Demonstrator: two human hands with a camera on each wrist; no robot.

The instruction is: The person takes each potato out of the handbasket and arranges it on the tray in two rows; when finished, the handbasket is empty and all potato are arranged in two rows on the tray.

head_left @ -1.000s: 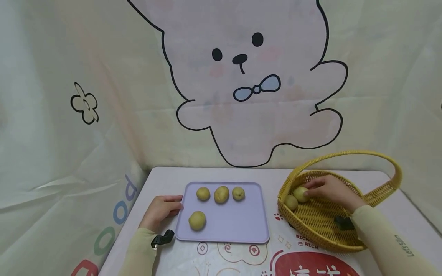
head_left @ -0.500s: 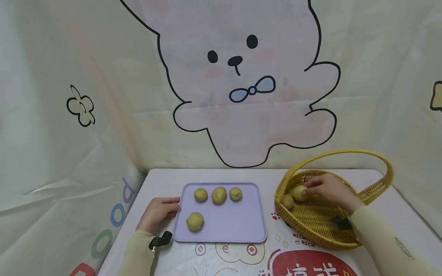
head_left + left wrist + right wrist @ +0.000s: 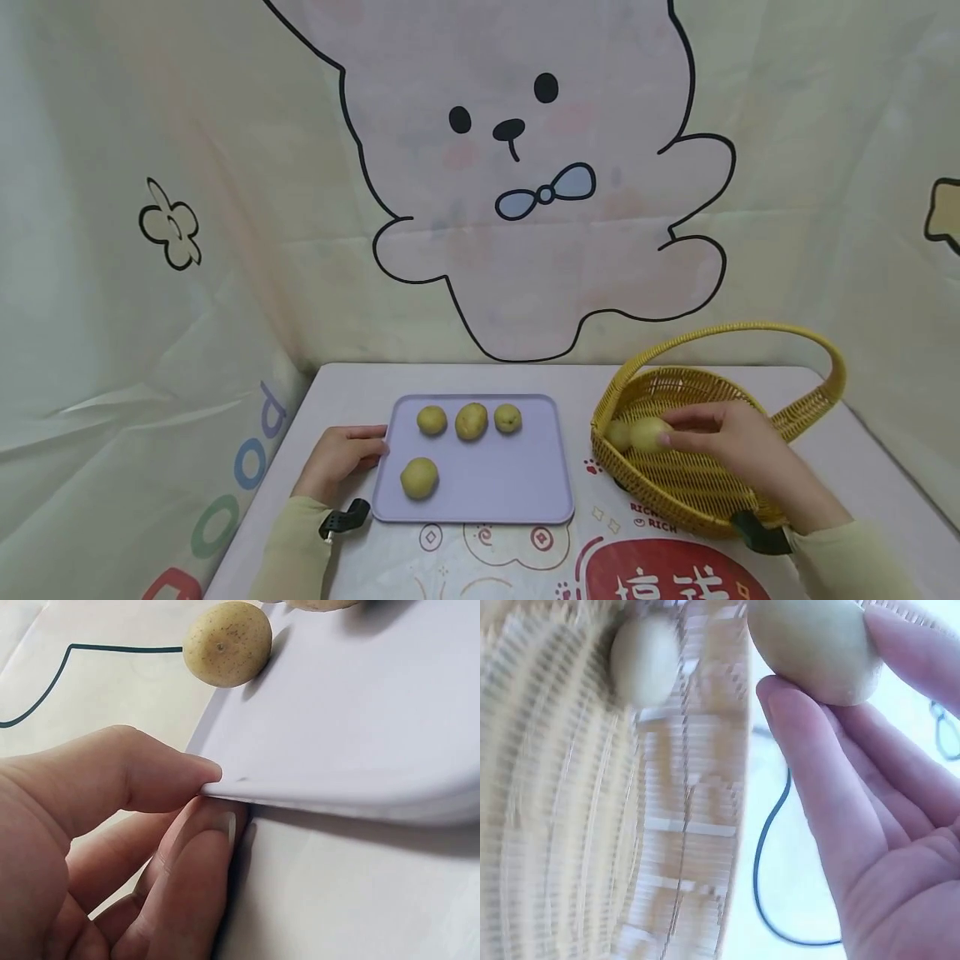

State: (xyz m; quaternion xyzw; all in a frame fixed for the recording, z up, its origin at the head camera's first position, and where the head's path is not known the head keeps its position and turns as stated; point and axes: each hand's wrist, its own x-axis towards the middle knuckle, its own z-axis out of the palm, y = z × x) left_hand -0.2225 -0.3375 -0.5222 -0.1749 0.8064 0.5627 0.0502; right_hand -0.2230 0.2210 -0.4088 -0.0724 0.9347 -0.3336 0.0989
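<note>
My left hand (image 3: 339, 458) pinches the left rim of a lilac tray (image 3: 502, 479), thumb on top and fingers beneath, as the left wrist view (image 3: 150, 832) shows. Several potatoes lie on the tray: a row along its far side, including a middle potato (image 3: 471, 422), and a near-left potato (image 3: 419, 478). Over a yellow woven basket (image 3: 652, 500), my right hand (image 3: 738, 446) grips a potato (image 3: 647, 434) between thumb and fingers. In the right wrist view this potato (image 3: 817, 649) appears beyond the basket's rim. Another potato (image 3: 645, 660) rests inside the basket, blurred.
The basket's tall arched handle (image 3: 750, 327) rises above my right hand. A white table (image 3: 352, 379) with a printed red patch (image 3: 667, 575) lies beneath everything. A cloth backdrop (image 3: 315, 275) with a bear drawing stands behind the table.
My right hand has raised the potato off the basket's bottom and drawn it nearer to me. The left hand keeps its place at the tray. The head view has shifted slightly.
</note>
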